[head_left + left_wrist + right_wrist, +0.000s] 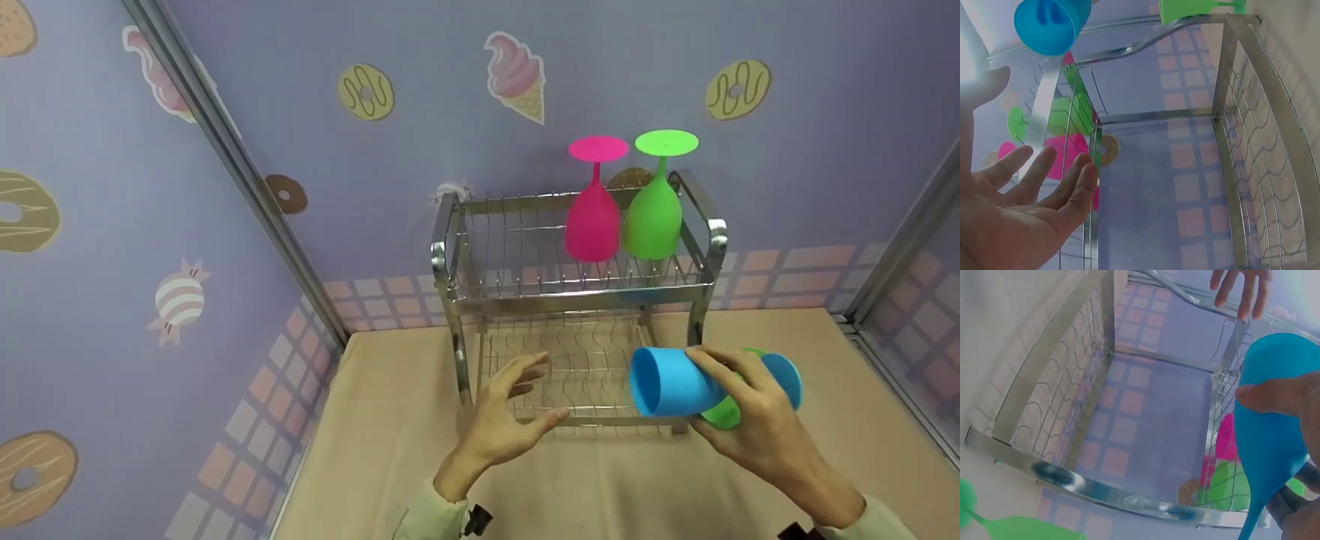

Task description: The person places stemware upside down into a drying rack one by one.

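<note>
My right hand [761, 424] grips a blue plastic wine glass [679, 381] by its bowl. It lies sideways in the hand, mouth to the left, in front of the right side of a two-tier metal dish rack [577, 301]. The right wrist view shows the thumb along the glass [1272, 416]. My left hand [495, 424] holds nothing, its fingers spread and the thumb apart, before the lower tier. On the upper tier a pink wine glass [592, 225] and a green wine glass [652, 221] stand upside down, side by side.
Another green wine glass [1033, 530] lies on its side by the rack's right end, partly hidden behind my right hand in the head view. A beige cloth [390, 420] covers the table. Patterned walls [420, 150] rise behind and at both sides.
</note>
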The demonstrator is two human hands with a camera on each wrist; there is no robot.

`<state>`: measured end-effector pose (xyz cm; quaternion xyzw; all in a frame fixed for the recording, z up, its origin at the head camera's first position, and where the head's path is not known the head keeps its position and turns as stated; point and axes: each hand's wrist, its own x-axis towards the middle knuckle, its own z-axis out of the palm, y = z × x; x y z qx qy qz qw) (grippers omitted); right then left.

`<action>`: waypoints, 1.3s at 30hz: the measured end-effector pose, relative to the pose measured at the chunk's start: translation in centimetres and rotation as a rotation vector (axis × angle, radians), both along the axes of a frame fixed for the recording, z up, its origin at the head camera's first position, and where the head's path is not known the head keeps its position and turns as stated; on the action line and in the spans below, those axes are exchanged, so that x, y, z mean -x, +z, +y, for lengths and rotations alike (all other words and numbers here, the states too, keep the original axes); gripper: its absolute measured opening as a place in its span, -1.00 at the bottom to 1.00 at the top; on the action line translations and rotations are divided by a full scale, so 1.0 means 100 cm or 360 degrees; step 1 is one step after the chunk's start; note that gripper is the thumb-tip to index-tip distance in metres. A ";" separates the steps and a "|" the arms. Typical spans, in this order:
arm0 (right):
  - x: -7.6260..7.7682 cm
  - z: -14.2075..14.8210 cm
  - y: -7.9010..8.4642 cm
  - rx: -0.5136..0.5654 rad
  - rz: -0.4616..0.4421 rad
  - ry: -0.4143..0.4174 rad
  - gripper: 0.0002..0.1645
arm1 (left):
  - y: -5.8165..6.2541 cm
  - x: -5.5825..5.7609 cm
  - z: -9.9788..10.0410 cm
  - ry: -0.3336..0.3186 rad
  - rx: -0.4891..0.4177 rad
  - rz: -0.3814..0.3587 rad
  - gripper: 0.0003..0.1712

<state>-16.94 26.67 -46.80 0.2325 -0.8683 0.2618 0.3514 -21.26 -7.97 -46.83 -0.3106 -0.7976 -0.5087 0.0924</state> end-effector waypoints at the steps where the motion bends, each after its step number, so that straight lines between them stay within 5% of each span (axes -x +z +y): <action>1: 0.001 -0.003 0.000 -0.0031 0.0016 -0.0006 0.40 | 0.000 0.000 0.004 -0.0022 -0.0004 -0.0005 -0.19; 20: 0.000 -0.045 -0.005 -0.0267 0.0175 0.0033 0.32 | 0.001 -0.006 0.048 -0.0337 -0.0038 -0.0132 0.00; 36: -0.010 -0.046 0.001 -0.0284 0.0198 0.0045 0.32 | -0.007 -0.004 0.049 -0.0338 -0.0134 -0.0150 -0.08; 39: -0.012 -0.041 0.001 -0.0223 0.0284 0.0122 -0.10 | -0.010 -0.004 0.046 -0.0307 -0.0172 -0.0180 -0.11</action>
